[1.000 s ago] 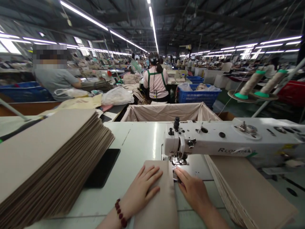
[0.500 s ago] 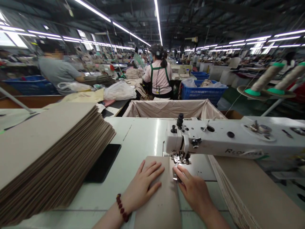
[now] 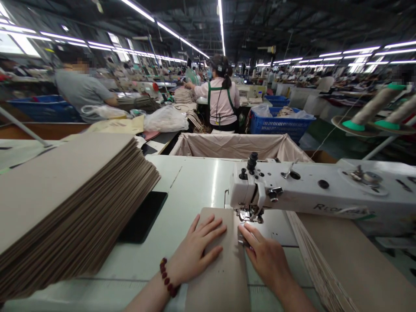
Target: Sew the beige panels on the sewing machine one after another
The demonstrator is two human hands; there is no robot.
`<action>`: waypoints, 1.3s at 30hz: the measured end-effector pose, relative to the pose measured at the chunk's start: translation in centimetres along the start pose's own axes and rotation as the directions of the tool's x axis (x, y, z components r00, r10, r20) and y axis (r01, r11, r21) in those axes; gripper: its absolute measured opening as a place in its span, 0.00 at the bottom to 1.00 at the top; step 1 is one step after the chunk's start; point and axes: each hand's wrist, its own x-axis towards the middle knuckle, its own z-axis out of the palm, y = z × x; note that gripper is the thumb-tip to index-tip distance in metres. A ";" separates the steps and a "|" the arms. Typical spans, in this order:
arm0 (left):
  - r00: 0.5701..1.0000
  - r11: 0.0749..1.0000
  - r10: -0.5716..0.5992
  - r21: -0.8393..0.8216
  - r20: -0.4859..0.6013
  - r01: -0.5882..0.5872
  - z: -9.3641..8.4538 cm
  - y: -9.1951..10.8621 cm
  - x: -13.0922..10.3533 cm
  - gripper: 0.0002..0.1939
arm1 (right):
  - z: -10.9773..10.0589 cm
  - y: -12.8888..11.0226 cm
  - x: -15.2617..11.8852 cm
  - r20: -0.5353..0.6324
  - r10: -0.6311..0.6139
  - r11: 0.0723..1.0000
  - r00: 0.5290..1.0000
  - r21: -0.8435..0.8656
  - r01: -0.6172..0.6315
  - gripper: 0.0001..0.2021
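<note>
Panel [image 3: 218,281] lying near machine [image 3: 292,186], table [image 3: 182,190] showing leftward to phone [image 3: 143,219]. Left hand [image 3: 199,249] lying flat on panel, fingers apart; right hand [image 3: 267,258] bunching fingers at panel's right edge, grip unclear.

- The sewing machine [image 3: 292,186] stands on the surface [image 3: 186,182].
- On the near side of the machine, a bit left of its needle, lies a flat piece [image 3: 214,277].
- Left of the machine is a thin slab [image 3: 143,216].
- Past the slab, farther left of the machine, sits a stack of pieces [image 3: 81,208].
- Another pile [image 3: 351,255] pokes out from under the machine's arm, right of the needle.
- Behind the machine is a cloth-lined bin [image 3: 234,145].
- Farther behind the machine are a person [image 3: 222,104] and a basket [image 3: 281,126].
- Two thread spools [image 3: 373,106] stand behind the machine, to the right.
</note>
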 end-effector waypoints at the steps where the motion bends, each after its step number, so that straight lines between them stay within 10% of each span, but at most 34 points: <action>1: 1.000 1.000 -0.003 -0.002 0.000 0.003 0.0 0.0 0.0 0.25 | 0.0 0.0 0.0 -0.003 -0.002 1.000 1.000 0.000 0.002 0.32; 39: 1.000 1.000 0.011 -0.014 -0.028 -0.011 0.3 -0.3 0.0 0.23 | -0.3 -0.1 -0.3 -0.010 0.002 0.999 1.000 0.047 -0.002 0.31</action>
